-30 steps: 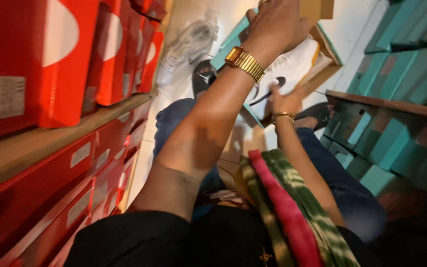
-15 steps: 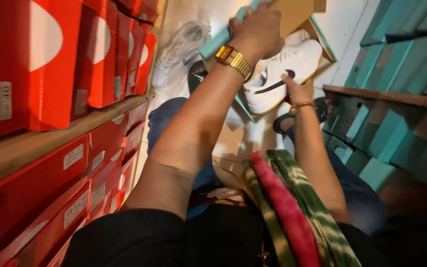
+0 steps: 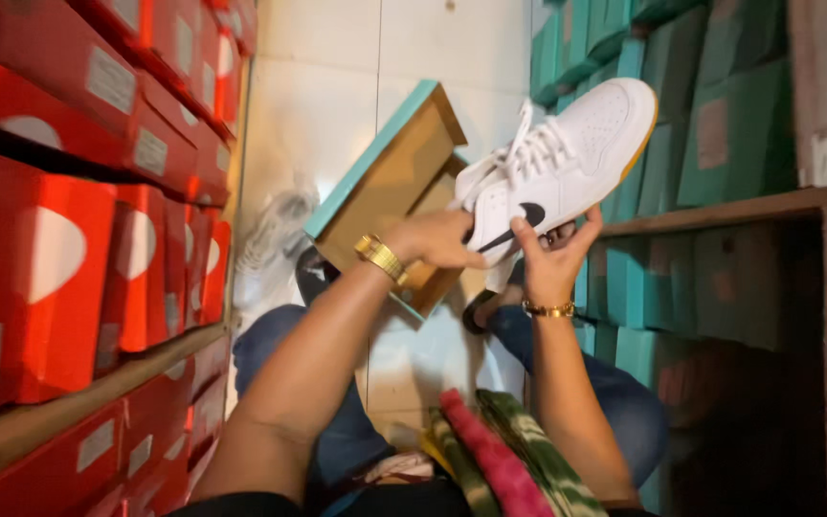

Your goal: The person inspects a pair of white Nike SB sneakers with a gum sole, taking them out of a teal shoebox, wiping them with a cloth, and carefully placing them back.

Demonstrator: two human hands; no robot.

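A white sneaker (image 3: pixel 567 153) with a black logo and tan sole is held up in front of me, toe pointing up and right. My right hand (image 3: pixel 552 258), wearing a gold bracelet, grips its heel from below. My left hand (image 3: pixel 442 239), with a gold watch on the wrist, is closed on the edge of an open shoebox (image 3: pixel 390 182) with a teal outside and brown cardboard inside. Its fingers also touch the sneaker's heel. The box tilts just left of the shoe.
Red shoeboxes (image 3: pixel 69 249) fill wooden shelves on the left. Teal shoeboxes (image 3: pixel 720 144) stack on shelves at the right. A second pale sneaker (image 3: pixel 275 244) lies on the tiled floor (image 3: pixel 337 86). A striped pink and green cloth (image 3: pixel 500 460) rests on my lap.
Both hands have come lower in view. The sneaker has come out from the box and now stands to its right, with the right hand's grip shifted to the heel.
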